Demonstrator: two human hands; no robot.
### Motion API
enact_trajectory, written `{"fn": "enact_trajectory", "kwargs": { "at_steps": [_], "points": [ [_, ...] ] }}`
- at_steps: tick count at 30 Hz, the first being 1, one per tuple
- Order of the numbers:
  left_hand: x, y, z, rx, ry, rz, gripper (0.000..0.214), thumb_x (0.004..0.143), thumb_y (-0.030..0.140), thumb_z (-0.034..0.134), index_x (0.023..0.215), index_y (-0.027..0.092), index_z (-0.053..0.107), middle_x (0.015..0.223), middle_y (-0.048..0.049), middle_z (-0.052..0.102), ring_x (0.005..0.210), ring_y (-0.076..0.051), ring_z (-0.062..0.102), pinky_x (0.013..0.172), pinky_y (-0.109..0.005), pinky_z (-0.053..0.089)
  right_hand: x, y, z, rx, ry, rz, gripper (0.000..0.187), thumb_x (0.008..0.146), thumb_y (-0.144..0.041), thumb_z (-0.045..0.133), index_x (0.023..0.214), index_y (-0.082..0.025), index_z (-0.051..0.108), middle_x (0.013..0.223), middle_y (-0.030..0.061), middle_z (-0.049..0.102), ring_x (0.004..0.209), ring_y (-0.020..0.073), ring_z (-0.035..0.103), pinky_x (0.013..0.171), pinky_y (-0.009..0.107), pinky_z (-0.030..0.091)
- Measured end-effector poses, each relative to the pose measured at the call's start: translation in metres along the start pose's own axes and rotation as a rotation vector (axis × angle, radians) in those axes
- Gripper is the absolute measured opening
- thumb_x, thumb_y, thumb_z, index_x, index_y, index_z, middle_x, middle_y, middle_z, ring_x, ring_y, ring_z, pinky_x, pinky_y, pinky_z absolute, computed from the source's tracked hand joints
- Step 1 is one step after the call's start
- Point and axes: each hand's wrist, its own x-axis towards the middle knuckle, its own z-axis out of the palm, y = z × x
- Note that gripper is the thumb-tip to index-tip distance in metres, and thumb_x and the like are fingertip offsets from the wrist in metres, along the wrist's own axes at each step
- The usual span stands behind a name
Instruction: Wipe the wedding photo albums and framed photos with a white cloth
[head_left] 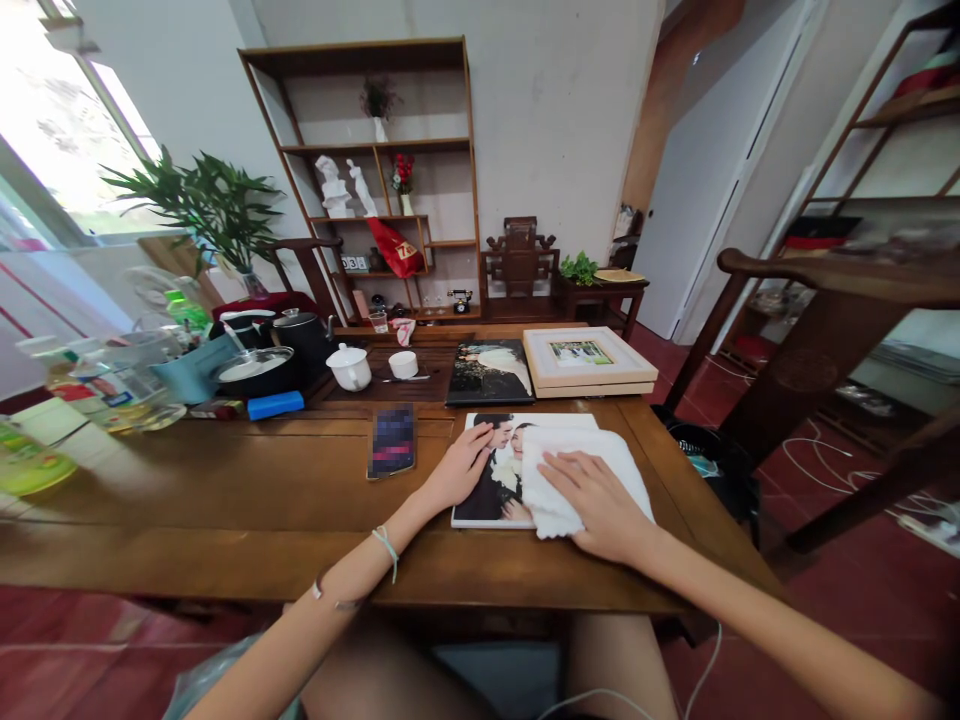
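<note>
On the wooden table in front of me lies a wedding photo album (498,490) with a picture of a couple on its cover. My left hand (459,468) rests flat on the album's upper left part, fingers stretched out. A white cloth (626,465) covers the right part of the album and hangs past its edge. My right hand (596,505) holds this cloth down against the cover, fingers close together on top. Behind the album are a dark photo book (491,372) and a stack of light picture frames (589,365).
A phone (391,440) lies left of the album on the table (247,500). Farther left stand a white lidded cup (349,367), a small white bowl (403,364), a black kettle (296,345), a blue box (275,404) and several bottles. A wooden chair (810,360) is at the right.
</note>
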Motion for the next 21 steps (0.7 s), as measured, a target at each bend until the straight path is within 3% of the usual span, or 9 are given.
{"fn": "enact_trajectory", "kwargs": {
  "at_steps": [6,11,16,21],
  "points": [
    [0.002,-0.003,0.002,0.046,0.004,-0.001,0.038,0.098,0.026,0.037,0.129,0.016,0.056,0.141,-0.0139,0.051,0.134,-0.024,0.044,0.113,-0.047,0.035,0.052,0.059,-0.002,0.038,0.040,-0.017,0.066,0.074,-0.024,0.059,0.137,-0.010,0.048,0.143,0.0173,0.048,0.126,0.0334,0.040,0.105,0.050,0.032],
    [0.002,-0.005,0.004,0.051,-0.004,0.011,0.039,0.098,0.027,0.038,0.131,0.016,0.054,0.142,-0.0140,0.050,0.135,-0.024,0.043,0.114,-0.047,0.034,0.075,0.085,0.001,0.022,0.086,0.002,0.065,0.073,-0.012,0.054,0.137,-0.010,0.047,0.141,0.0164,0.050,0.123,0.0313,0.042,0.102,0.048,0.035],
    [0.002,-0.003,0.003,0.049,-0.007,0.000,0.039,0.098,0.026,0.037,0.131,0.015,0.054,0.142,-0.0148,0.050,0.135,-0.025,0.043,0.114,-0.048,0.034,0.072,0.076,0.000,-0.007,0.083,0.035,0.058,0.075,-0.014,0.054,0.132,-0.008,0.050,0.130,0.0184,0.059,0.111,0.0314,0.048,0.096,0.047,0.040],
    [0.001,-0.002,0.004,0.047,-0.007,-0.011,0.040,0.098,0.027,0.036,0.133,0.015,0.053,0.144,-0.0143,0.048,0.136,-0.025,0.042,0.114,-0.048,0.033,0.033,0.029,-0.009,-0.006,0.025,0.033,0.058,0.076,-0.020,0.057,0.132,-0.008,0.050,0.137,0.0197,0.052,0.119,0.0331,0.044,0.099,0.049,0.038]
  ]
}}
